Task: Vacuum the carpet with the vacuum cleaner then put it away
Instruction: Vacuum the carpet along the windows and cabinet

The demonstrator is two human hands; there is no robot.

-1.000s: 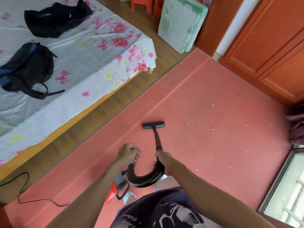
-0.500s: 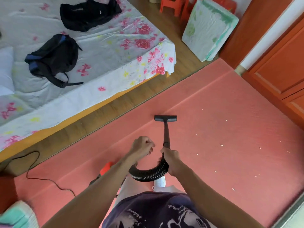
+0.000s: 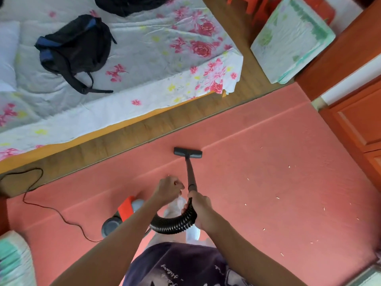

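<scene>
The black vacuum head (image 3: 187,153) lies flat on the pink carpet (image 3: 278,141), close to the carpet's edge beside the bed. Its black wand (image 3: 190,174) runs back to my right hand (image 3: 199,206), which grips the joint where the ribbed hose (image 3: 175,225) begins. My left hand (image 3: 168,188) hovers just left of the wand with fingers curled, and nothing shows in it. The hose loops under my left forearm toward the red and grey vacuum body (image 3: 123,211) on the carpet. Several pale specks (image 3: 248,179) dot the carpet to the right.
The black power cord (image 3: 61,215) trails left across the carpet onto the wooden floor strip (image 3: 123,139). A bed with a floral sheet (image 3: 154,65) and a black backpack (image 3: 76,48) fills the upper left. A folded quilt (image 3: 288,42) and orange wardrobe (image 3: 358,124) stand right.
The view has swung left, so the bed and vacuum body show more. The vacuum head has slid toward the carpet's bed-side edge. Both hands keep their places near the wand.
</scene>
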